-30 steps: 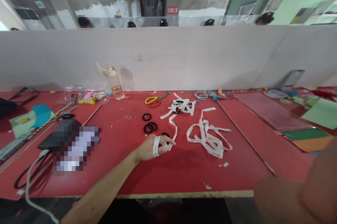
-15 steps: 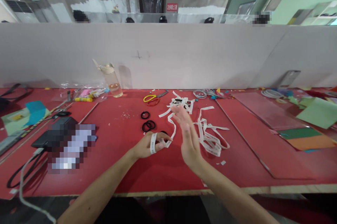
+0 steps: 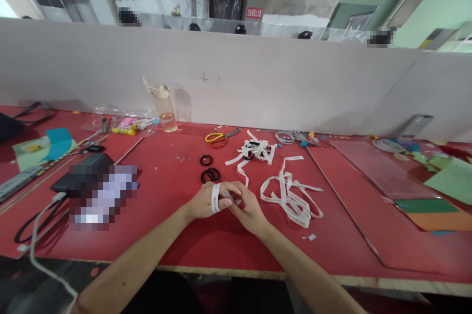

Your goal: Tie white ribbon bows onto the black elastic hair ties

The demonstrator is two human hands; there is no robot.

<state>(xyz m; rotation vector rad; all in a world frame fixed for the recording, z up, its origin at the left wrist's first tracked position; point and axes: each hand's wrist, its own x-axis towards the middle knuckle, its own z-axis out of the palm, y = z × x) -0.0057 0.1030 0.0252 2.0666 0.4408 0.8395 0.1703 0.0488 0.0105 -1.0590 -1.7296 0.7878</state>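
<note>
My left hand [image 3: 208,201] rests on the red table [image 3: 173,240], fingers curled, with a white printed ribbon [image 3: 216,198] wrapped round its fingers. My right hand [image 3: 247,208] meets it from the right, fingertips pinched on the same ribbon, which trails away toward a ribbon pile [image 3: 254,149] at the back. A looser heap of white ribbon [image 3: 291,193] lies just right of my hands. Three black hair rings [image 3: 209,170] lie just beyond my left hand.
Yellow-handled scissors [image 3: 217,138] and a clear bottle [image 3: 164,109] stand near the grey partition [image 3: 258,82]. A black device with a white cable [image 3: 86,176] lies at left. Coloured paper sheets [image 3: 438,191] and a clear sheet [image 3: 376,161] lie at right.
My right hand came in from the lower right, passed open above the ribbon, then dropped to join my left hand and closed on the ribbon. My left hand stayed put.
</note>
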